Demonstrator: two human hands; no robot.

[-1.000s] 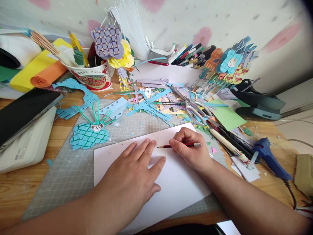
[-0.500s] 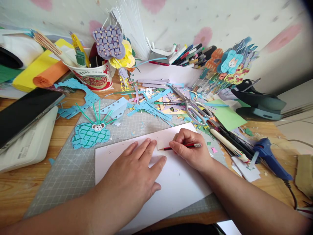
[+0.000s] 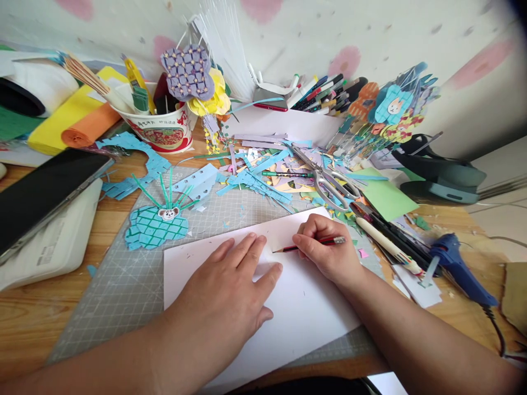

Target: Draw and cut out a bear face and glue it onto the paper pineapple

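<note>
A large white sheet of paper (image 3: pixel 313 307) lies at a slant on the grey gridded cutting mat (image 3: pixel 107 296). Flat on it, fingers stretched, rests my left hand (image 3: pixel 230 285). My right hand (image 3: pixel 325 247) is closed around a red and black pencil (image 3: pixel 291 248), whose tip is at the paper just right of my left fingertips. Whether a line is drawn there I cannot tell. A few small dark specks dot the sheet. Left of the paper lies a blue paper cutout (image 3: pixel 156 227) with green crossing lines, green strips and a small animal face.
Paper scraps (image 3: pixel 263 181) and silver scissors (image 3: pixel 329 184) lie behind the sheet. On the right are pens (image 3: pixel 389 247) and a blue glue gun (image 3: pixel 463 269). A phone (image 3: pixel 49 192) rests on a white box at left; a paper tub (image 3: pixel 164 129) holds tools.
My right hand and the pencil have shifted slightly right relative to my left hand, which stays flat on the paper. The whole view has moved a little.
</note>
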